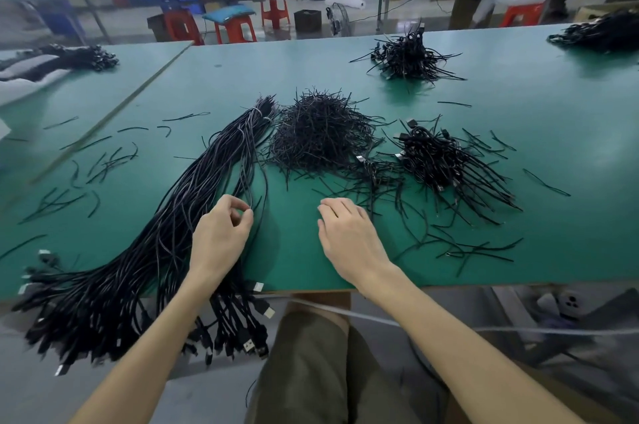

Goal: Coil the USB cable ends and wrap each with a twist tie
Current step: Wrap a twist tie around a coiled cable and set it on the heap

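Observation:
A long bundle of black USB cables lies diagonally on the green table, tied at its far end, plugs hanging over the near edge. My left hand sits at the bundle's right side and pinches one thin cable between thumb and fingers. My right hand rests palm down on the table with relaxed fingers and holds nothing. A heap of black twist ties lies behind my hands. To its right sits a pile of coiled, tied cables.
Loose twist ties are scattered at the left and right. More tied cable piles sit at the far middle, far right and far left. Red stools and a blue bench stand beyond.

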Demonstrator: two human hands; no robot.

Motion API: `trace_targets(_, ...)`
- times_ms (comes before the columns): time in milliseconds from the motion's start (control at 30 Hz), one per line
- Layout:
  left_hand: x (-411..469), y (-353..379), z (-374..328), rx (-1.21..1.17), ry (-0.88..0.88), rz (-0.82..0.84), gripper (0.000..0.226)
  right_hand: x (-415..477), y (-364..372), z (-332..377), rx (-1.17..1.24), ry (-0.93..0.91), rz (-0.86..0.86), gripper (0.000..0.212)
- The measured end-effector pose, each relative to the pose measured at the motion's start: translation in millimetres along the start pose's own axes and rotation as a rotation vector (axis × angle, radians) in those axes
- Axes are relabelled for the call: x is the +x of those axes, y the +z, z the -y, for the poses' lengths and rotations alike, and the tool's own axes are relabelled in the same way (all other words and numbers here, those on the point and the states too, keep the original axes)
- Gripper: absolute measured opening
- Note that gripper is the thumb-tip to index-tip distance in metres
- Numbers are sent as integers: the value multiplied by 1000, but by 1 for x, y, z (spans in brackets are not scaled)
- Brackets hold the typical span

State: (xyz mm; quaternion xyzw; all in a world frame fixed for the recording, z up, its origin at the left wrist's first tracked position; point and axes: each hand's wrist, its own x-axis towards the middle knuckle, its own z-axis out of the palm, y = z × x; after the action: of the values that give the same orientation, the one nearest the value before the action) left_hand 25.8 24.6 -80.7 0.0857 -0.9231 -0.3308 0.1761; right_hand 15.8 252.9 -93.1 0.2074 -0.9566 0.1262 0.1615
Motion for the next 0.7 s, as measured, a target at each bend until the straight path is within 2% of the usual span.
trace_targets(200, -4, -3, -3, -101, 46, 7, 4, -1, -2, 2, 11, -11, -47, 30)
trace_targets(300, -8, -1, -8, -123, 145, 57, 5, -3, -3, 3, -6, -36, -95, 32)
trace_targets(400, -13, -1, -14, -52, 280, 81, 6, -5, -4, 2, 13, -88, -134, 43)
trace_targets(500, -22, -2, -30, -8, 419, 180, 6, -4, -7, 4, 64, -173, -143, 57)
trace_targets(567, -32, 3, -43, -63, 493, 274, 16, -3, -10, 3, 160, -242, -107, 66)
trace_targets(633, -40, 9, -55, -201, 467, 377, 22, -2, -11, 0, 271, -261, -50, 68)
trace_targets(700, -44, 12, -61, -321, 444, 416, 21, -4, -11, -4, 334, -253, -23, 59)
